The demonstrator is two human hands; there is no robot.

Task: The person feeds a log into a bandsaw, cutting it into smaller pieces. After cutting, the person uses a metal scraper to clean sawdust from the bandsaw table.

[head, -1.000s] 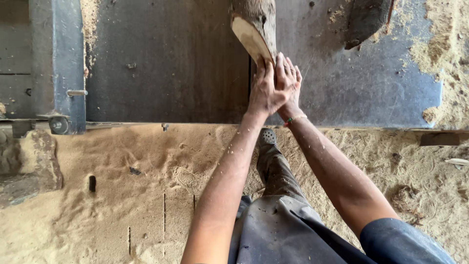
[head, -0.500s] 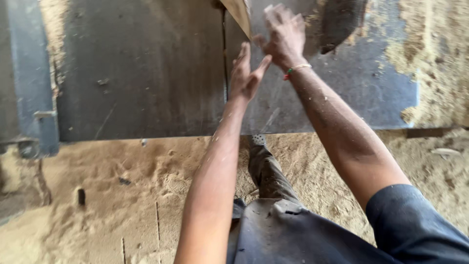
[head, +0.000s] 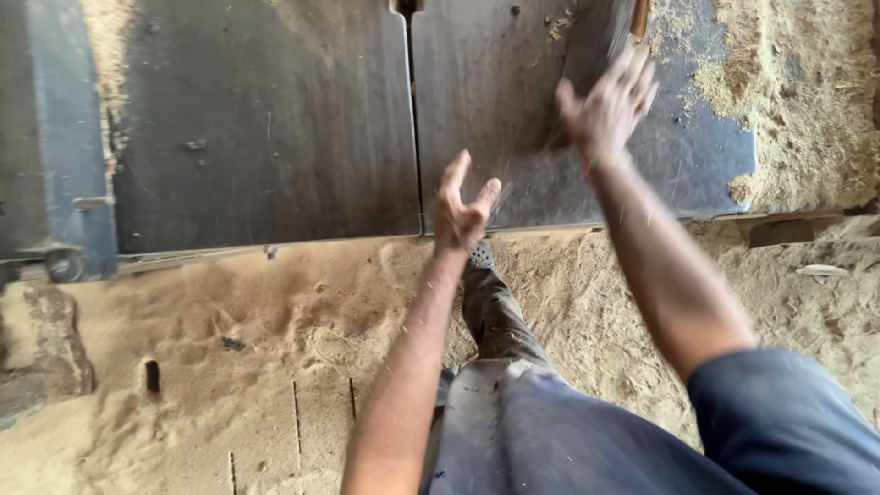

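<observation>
My left hand (head: 463, 206) hangs open over the near edge of a dark metal saw table (head: 266, 137), fingers spread, holding nothing. My right hand (head: 607, 108) is raised farther out over the table's right half, blurred, fingers apart and empty. Beyond its fingertips a strip of brown wood (head: 639, 16) shows at the top edge. A narrow slot (head: 414, 119) runs down the table between its two plates.
Sawdust (head: 797, 82) is heaped on the table's right side and covers the floor (head: 275, 348) below. A blue metal frame (head: 60, 147) with a small wheel stands at left. My leg and shoe (head: 486, 284) stand by the table's edge.
Both hands were pressed together on a piece of wood a second ago. They have let go and drawn apart, and the wood has moved away to the upper right.
</observation>
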